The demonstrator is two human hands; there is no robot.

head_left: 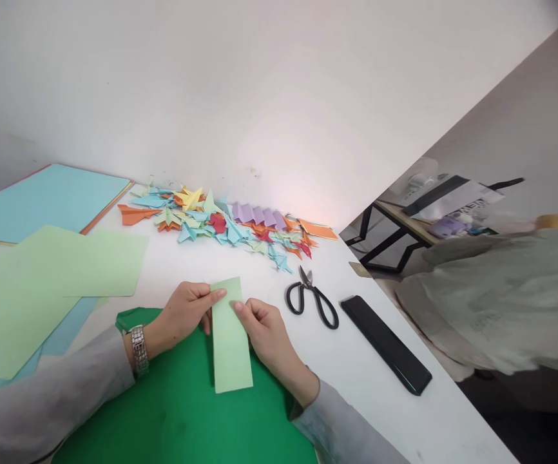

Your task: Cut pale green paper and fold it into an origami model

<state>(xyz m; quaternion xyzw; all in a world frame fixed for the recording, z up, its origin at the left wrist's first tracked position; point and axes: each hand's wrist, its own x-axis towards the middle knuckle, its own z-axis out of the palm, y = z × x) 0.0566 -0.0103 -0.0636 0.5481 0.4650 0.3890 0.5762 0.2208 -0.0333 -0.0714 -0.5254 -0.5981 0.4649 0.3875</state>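
A narrow strip of folded light green paper (232, 348) is held upright between my two hands, above a green mat (177, 406). My left hand (185, 316) pinches its upper left edge, thumb on the front and fingers behind. On the opposite edge, my right hand (269, 332) grips the paper a little lower, its thumb on the front face. Black-handled scissors (312, 298) lie slightly spread on the white table to the right of my right hand. Large light green sheets (22, 296) lie to the left of my left hand.
Folded colourful paper pieces (230, 222) are heaped along the wall. A stack of blue sheets (51, 200) lies at the back left. A long black case (386, 345) rests near the table's right edge. Beyond stand a side table (404, 222) and a blurred pale cloth-covered shape (496, 296).
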